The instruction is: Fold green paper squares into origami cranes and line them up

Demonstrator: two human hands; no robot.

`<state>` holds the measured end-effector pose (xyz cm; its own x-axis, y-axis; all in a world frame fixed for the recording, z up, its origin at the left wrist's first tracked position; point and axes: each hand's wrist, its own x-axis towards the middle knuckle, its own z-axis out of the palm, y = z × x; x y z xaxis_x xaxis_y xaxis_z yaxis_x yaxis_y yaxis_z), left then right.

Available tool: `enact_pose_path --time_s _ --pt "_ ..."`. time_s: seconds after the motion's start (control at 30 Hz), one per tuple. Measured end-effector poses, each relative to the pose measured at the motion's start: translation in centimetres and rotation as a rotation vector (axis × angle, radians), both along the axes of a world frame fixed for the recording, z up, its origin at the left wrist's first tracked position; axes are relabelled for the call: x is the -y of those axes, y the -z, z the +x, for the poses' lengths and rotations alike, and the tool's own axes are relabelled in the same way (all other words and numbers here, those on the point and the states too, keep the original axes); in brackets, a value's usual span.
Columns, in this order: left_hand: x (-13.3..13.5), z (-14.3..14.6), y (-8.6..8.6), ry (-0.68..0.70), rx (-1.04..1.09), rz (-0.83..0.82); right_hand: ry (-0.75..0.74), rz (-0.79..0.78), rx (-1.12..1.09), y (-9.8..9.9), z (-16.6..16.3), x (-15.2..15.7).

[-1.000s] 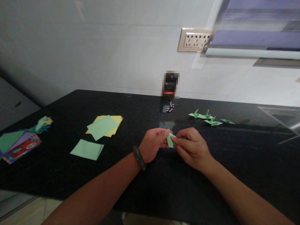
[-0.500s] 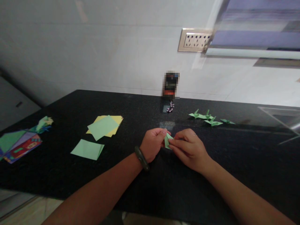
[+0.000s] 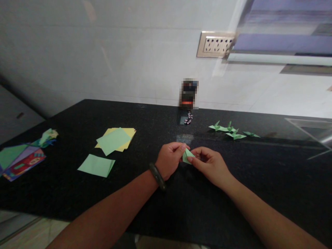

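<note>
the left hand [image 3: 169, 160] and right hand [image 3: 210, 164] meet just above the bench [image 3: 233, 193], each pinched shut on one side of a small folded green paper [image 3: 187, 156] between their fingertips, a two-sided grip that seems meant to keep its creases tight. folded paper figures [image 3: 229, 130] lie beyond the right hand and loose sheets [image 3: 115, 140] sit left of the left hand, within reach; print on the colourful packet [image 3: 23, 160] farther left is too blurred to read.
</note>
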<state>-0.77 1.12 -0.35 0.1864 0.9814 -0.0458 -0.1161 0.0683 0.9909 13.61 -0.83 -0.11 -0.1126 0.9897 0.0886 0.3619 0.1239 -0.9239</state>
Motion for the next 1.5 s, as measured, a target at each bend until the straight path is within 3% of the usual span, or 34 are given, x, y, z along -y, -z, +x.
enact_pose_path --time_s 0.13,0.4,0.83,1.13,1.5 --pt "0.12 0.06 -0.24 0.014 -0.031 0.007 -0.079 -0.160 -0.049 -0.18 0.21 -0.12" --pt "0.12 0.13 -0.43 0.084 0.109 -0.081 -0.048 -0.205 -0.058 -0.17 0.63 -0.23" --pt "0.33 0.20 -0.34 0.050 -0.025 0.058 -0.028 -0.162 -0.046 -0.55 0.19 -0.07" --pt "0.31 0.22 -0.33 0.094 -0.035 0.024 -0.033 -0.166 -0.050 -0.19 0.33 -0.22" --pt "0.11 0.07 0.14 0.080 -0.204 0.181 -0.017 -0.162 -0.026 -0.23 0.35 -0.14"
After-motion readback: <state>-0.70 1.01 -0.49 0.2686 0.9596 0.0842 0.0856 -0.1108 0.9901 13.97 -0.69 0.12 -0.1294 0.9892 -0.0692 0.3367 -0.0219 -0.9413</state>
